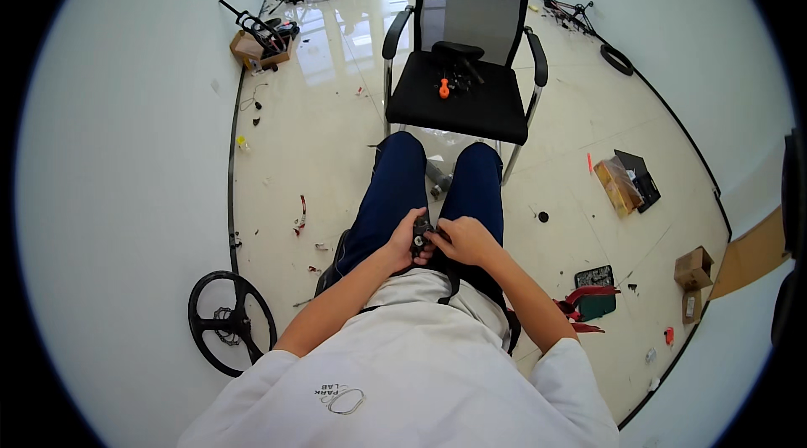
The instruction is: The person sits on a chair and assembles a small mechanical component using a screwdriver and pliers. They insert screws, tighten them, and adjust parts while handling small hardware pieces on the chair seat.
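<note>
Over my lap, my left hand (405,239) is wrapped round a small black metal part (419,240) with a silver round spot on it. It resembles a bicycle component, but its exact kind is too small to tell. My right hand (466,239) meets it from the right, thumb and fingertips pinched together at its edge. Whatever lies between those fingertips is hidden. Ahead of my knees, an orange-handled screwdriver (444,89) rests on the black seat of a chair (412,99), beside a black bicycle saddle (457,51) and a heap of small dark parts.
On the left floor lies a black three-spoked wheel (196,324). A cardboard box of bicycle parts (247,46) stands against the left wall. To the right are an open black case (646,183), a green tray (598,307), cardboard boxes (693,268) and a tyre (617,60). Someone sits far back.
</note>
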